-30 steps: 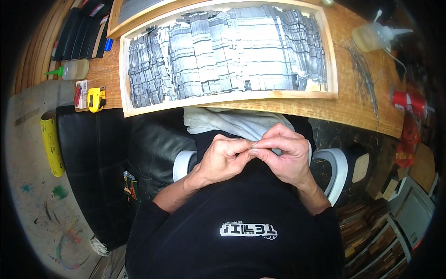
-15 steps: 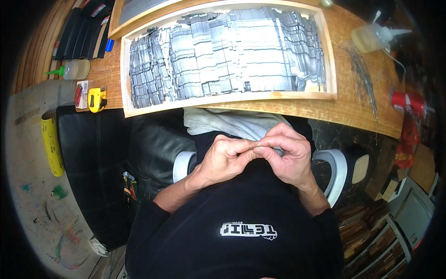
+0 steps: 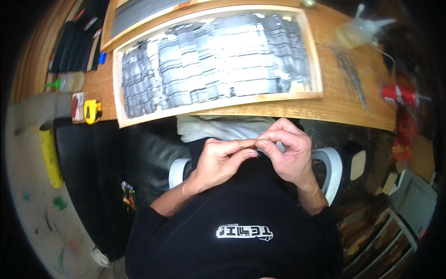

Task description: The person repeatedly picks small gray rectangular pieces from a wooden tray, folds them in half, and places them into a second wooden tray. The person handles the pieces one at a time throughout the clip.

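Note:
My left hand (image 3: 223,160) and my right hand (image 3: 289,151) meet at the fingertips over my lap, just short of the table edge. Both are closed in a pinch, thumb against forefinger. Something small and dark seems to sit between the tips, too small to name. Beyond them on the table lies a wooden tray (image 3: 218,106), its bed covered with rows of thin grey, shiny strips (image 3: 200,60). A pale cloth (image 3: 211,128) hangs between my hands and the table edge.
On the left stand a glue bottle with a green tip (image 3: 72,82) and a yellow tape measure (image 3: 93,111). To the right are another squeeze bottle (image 3: 355,33), dark slivers (image 3: 350,72) and a red can (image 3: 398,94). A second wooden frame (image 3: 139,30) lies behind the tray.
The view has shifted, so the tray and table sit a little further left. My left thumb has come slightly away from the right fingertips; both hands stay together over my lap.

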{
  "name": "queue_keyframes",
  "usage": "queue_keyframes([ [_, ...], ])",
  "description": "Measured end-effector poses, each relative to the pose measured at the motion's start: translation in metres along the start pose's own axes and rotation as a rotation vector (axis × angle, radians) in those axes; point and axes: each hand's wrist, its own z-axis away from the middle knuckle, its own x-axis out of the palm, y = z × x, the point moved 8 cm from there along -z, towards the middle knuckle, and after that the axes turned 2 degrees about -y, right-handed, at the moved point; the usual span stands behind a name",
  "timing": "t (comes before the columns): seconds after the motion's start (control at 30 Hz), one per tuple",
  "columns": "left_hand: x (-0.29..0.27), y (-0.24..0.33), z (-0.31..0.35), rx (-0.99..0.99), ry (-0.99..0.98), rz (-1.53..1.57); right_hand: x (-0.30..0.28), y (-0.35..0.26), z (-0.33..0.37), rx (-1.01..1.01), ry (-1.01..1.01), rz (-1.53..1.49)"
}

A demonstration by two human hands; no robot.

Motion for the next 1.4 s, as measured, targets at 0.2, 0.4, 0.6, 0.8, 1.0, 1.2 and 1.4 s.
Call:
queue_keyframes([
  [0.2,-0.009,0.019,-0.009,0.19,0.113,0.039,-0.142,-0.082,-0.031,-0.118,0.288,0.282],
  [0.4,0.0,0.053,-0.028,0.295,0.034,-0.082,-0.221,-0.095,-0.06,-0.045,0.257,0.634],
  [0.6,0.012,0.102,-0.055,0.476,0.046,-0.045,-0.102,-0.114,-0.037,-0.186,0.035,0.397],
  [0.8,0.006,0.123,-0.06,0.507,-0.013,-0.29,-0.056,-0.109,-0.039,-0.464,-0.035,0.136],
  [1.0,0.006,0.11,-0.07,0.457,0.036,-0.272,-0.058,-0.091,-0.044,-0.535,-0.001,0.201],
  [1.2,-0.003,0.041,-0.056,-0.05,0.03,0.543,-0.041,-0.048,0.013,-0.268,-0.204,0.32],
  [1.4,0.021,-0.004,-0.036,-0.354,-0.057,0.723,-0.015,-0.003,0.057,-0.249,-0.267,-0.017],
])
